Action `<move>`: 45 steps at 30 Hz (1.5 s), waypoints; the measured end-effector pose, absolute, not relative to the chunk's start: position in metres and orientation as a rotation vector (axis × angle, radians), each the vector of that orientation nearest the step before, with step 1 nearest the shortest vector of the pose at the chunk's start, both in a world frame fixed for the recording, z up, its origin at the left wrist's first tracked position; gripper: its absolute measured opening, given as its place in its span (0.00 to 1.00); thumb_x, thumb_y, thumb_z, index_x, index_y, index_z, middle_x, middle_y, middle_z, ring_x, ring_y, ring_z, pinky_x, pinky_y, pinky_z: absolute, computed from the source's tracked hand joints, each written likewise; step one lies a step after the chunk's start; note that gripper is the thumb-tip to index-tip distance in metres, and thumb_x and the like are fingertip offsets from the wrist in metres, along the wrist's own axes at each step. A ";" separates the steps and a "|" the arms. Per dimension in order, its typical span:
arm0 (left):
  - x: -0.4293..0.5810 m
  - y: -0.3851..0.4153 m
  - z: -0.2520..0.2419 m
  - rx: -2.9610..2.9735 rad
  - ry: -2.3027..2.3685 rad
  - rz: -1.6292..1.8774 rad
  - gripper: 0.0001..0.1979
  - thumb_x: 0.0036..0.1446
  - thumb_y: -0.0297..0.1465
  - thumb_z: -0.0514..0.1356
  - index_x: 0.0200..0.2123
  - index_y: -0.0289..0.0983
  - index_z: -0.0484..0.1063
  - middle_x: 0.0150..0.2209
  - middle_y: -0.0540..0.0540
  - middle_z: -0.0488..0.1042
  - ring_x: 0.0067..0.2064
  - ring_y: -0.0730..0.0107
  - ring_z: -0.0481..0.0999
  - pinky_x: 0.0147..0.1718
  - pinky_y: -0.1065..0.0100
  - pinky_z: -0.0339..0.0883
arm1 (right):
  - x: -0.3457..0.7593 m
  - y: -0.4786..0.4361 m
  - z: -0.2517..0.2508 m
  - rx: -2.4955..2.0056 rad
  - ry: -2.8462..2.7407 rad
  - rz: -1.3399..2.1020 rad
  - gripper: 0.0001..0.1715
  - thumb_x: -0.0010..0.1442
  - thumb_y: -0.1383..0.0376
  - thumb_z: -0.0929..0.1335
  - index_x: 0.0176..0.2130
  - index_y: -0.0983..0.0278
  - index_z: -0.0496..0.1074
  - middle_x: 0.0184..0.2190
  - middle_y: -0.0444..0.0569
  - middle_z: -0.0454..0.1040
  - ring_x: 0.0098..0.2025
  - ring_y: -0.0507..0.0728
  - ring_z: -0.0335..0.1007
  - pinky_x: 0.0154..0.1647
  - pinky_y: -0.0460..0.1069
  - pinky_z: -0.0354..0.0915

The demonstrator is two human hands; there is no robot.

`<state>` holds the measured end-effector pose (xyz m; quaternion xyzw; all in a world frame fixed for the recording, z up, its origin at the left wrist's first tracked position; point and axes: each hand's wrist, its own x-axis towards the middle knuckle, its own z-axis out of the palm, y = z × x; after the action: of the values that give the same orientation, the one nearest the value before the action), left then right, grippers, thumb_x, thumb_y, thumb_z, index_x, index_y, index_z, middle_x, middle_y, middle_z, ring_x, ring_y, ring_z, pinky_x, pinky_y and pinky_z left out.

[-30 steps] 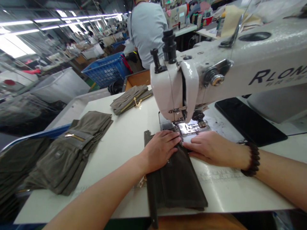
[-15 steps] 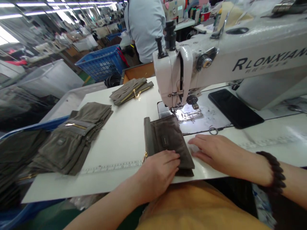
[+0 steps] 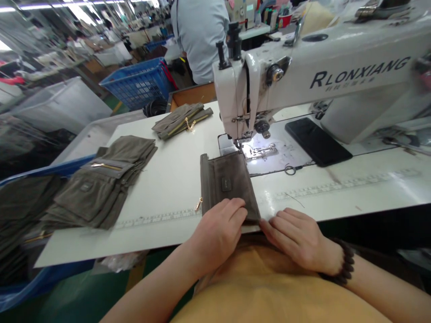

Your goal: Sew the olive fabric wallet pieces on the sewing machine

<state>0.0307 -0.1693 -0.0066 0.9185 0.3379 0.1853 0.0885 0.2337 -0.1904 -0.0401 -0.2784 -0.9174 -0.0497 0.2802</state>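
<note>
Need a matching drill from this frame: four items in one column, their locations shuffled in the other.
Items
1. black phone
2. blue basket
3. bead bracelet
4. flat grey pouch

Locations
A. under the left hand, at the near edge of the table
B. on the right wrist
C. on the table, right of the needle plate
D. beyond the table's far edge

Pairs: 1-C, 2-D, 3-B, 4-A

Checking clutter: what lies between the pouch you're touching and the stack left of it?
Between pouch and stack: only bare white tabletop and its printed ruler, head view.
</note>
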 end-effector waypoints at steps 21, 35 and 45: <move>0.031 -0.172 -0.010 2.968 0.885 0.635 0.08 0.58 0.26 0.53 0.35 0.28 0.70 0.31 0.43 0.71 0.31 0.66 0.67 0.27 0.65 0.67 | 0.230 -0.186 -0.029 -0.660 -2.338 -0.139 0.10 0.51 0.78 0.67 0.37 0.76 0.67 0.20 0.49 0.68 0.24 0.52 0.57 0.22 0.49 0.55; 0.033 -0.173 -0.006 3.000 0.877 0.614 0.10 0.59 0.25 0.50 0.35 0.28 0.70 0.30 0.43 0.72 0.30 0.67 0.67 0.26 0.65 0.65 | 0.231 -0.177 -0.025 -0.691 -2.340 -0.037 0.11 0.55 0.77 0.64 0.41 0.75 0.66 0.26 0.51 0.69 0.28 0.53 0.60 0.25 0.49 0.57; 0.024 -0.170 -0.006 2.987 0.803 0.786 0.16 0.60 0.22 0.44 0.43 0.25 0.70 0.43 0.37 0.74 0.49 0.60 0.70 0.48 0.61 0.68 | 0.236 -0.174 -0.010 -0.648 -2.447 0.060 0.10 0.57 0.77 0.60 0.40 0.78 0.66 0.24 0.51 0.68 0.26 0.53 0.59 0.25 0.51 0.54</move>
<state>0.0235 -0.1701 -0.0055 0.9356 0.2516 0.2463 -0.0248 0.2359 -0.1735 -0.0100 -0.2440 -0.9219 0.0227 0.3001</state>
